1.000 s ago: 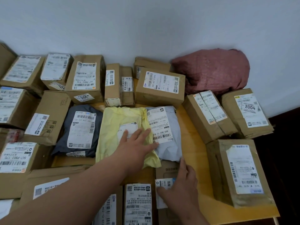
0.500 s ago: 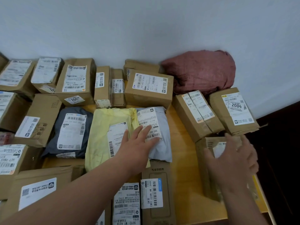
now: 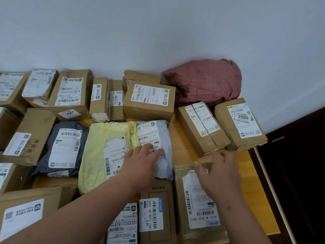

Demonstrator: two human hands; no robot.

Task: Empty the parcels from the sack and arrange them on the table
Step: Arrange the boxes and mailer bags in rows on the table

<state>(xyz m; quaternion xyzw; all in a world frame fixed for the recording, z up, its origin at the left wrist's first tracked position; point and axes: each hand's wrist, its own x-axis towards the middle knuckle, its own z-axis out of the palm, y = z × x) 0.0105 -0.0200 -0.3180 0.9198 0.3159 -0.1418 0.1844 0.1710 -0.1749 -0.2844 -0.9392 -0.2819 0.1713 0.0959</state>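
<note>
Landmark: crumpled dark-red cloth sack (image 3: pixel 204 81), at the wall.
Left hand (image 3: pixel 140 159): left of sack, nearer you; your flat fingers press the pale-grey plastic mailer (image 3: pixel 158 138).
Right hand (image 3: pixel 218 175): below sack; spread fingers on the brown cardboard parcel (image 3: pixel 197 199), gripping nothing.
Risk: I think pushing further right could tip this parcel off the wooden table (image 3: pixel 182 147).

Most label print is too small to read. The left hand (image 3: pixel 140 161) covers part of the labels on the yellow bag (image 3: pixel 98 152) and grey mailer (image 3: pixel 163 138). The right hand (image 3: pixel 219 175) hides the top of the brown parcel (image 3: pixel 193 217). Boxes along the left edge (image 3: pixel 7 88) are cut off, and so is the near parcel (image 3: pixel 21 219).
</note>
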